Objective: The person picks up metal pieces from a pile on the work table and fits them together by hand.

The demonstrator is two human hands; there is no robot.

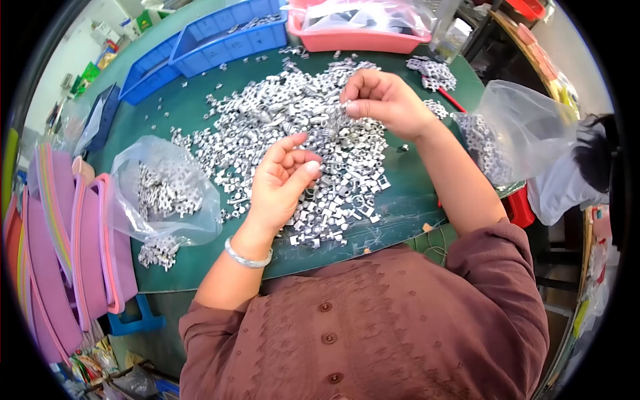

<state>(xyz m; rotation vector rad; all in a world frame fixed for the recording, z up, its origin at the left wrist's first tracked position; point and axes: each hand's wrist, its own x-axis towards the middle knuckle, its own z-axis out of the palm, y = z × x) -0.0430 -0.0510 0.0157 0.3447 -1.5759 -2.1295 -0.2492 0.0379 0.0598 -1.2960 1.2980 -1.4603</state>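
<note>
A broad heap of small silver metal parts [267,110] is spread over the green table [200,257]. Above the heap's right side, my right hand [383,100] is closed in a pinch, with a small silver metal part at the tips of thumb and forefinger. My left hand [283,177], a pale bangle [248,255] on its wrist, is over the near part of the heap. Its fingers are curled and the thumb lies close to the forefinger; whatever they hold is too small to make out.
Clear bags of silver parts stand left [167,187] and right [490,143]. Blue bins [227,47] and a pink tray [360,43] line the far edge. Purple bags [73,247] crowd the left side. Another person [567,180] is partly visible at right.
</note>
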